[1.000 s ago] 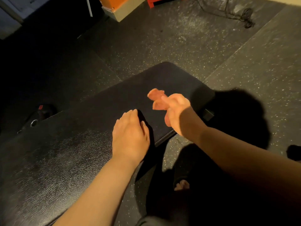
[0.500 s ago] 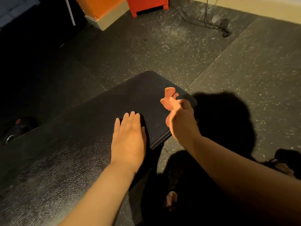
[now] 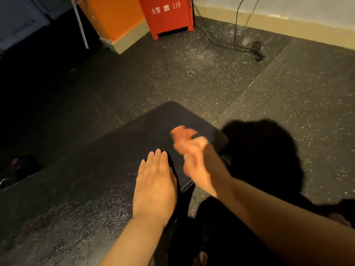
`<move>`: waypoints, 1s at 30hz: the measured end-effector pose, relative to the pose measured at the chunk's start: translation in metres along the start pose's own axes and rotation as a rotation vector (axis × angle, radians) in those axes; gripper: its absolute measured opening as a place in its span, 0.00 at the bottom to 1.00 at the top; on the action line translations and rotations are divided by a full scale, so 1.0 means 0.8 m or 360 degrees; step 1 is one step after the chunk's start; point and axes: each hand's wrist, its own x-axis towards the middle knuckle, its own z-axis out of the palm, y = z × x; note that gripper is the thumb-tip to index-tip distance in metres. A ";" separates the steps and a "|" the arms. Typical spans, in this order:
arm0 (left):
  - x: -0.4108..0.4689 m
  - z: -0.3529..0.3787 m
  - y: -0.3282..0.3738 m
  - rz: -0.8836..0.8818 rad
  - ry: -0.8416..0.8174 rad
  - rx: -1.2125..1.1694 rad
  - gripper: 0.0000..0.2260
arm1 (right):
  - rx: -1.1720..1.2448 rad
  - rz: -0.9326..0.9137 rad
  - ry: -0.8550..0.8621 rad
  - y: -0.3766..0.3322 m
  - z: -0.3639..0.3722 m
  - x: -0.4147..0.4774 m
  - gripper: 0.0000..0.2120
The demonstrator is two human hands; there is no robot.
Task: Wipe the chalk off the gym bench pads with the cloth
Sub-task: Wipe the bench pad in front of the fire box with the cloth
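Observation:
A black textured bench pad (image 3: 92, 181) runs from the lower left toward the middle, and its near part shows a pale sheen. My left hand (image 3: 155, 183) lies flat on the pad, palm down, fingers together and straight. My right hand (image 3: 194, 160) hovers just to its right over the pad's far end, blurred by motion and closed around a small orange-red cloth (image 3: 181, 132) that sticks out above the fingers.
Speckled rubber floor (image 3: 249, 104) surrounds the bench. A red fire cabinet (image 3: 167, 14) and an orange box (image 3: 113, 18) stand at the back, with black cables (image 3: 255, 48) by the wall. A dark object (image 3: 15, 169) lies on the floor at left. My shadow falls at right.
My right hand with the cloth has swung left along the pad's far end and is now blurred. The left hand stays flat. The view has tilted up toward the wall.

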 end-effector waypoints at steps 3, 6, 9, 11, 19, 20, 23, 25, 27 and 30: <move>-0.002 -0.005 0.004 -0.0011 -0.0032 -0.0007 0.24 | -0.0263 -0.0314 -0.0042 0.022 -0.005 -0.001 0.20; 0.001 -0.007 0.004 -0.0033 -0.0046 -0.0016 0.24 | -0.0092 0.0071 0.0182 0.049 -0.023 0.027 0.12; 0.003 -0.006 0.006 -0.0027 -0.0080 0.0038 0.25 | 0.0156 0.0617 0.0382 0.028 -0.016 0.043 0.08; 0.003 -0.002 0.005 -0.0030 -0.0105 0.0043 0.26 | 0.0200 0.0474 0.0338 0.005 0.010 0.030 0.11; 0.017 -0.010 -0.004 -0.0009 -0.0059 -0.0202 0.30 | 0.0346 0.0572 0.0137 0.017 -0.007 0.037 0.15; 0.020 -0.012 -0.002 -0.0032 -0.0049 -0.0239 0.31 | 0.0441 0.0710 0.0180 0.008 -0.004 0.037 0.15; 0.032 -0.013 0.003 -0.0132 0.0007 -0.0467 0.26 | -0.0055 0.0573 -0.0085 -0.027 0.020 0.019 0.31; 0.043 -0.013 0.001 -0.0274 -0.0049 -0.0709 0.20 | 0.0230 0.0676 -0.0350 -0.043 0.020 0.016 0.36; 0.060 -0.011 0.000 -0.0310 -0.0128 -0.0721 0.12 | 0.0805 0.0839 -0.0492 -0.040 0.013 0.019 0.41; 0.081 -0.005 0.019 -0.0392 -0.0226 -0.0593 0.16 | 0.1325 0.0948 -0.0330 -0.023 -0.003 0.028 0.41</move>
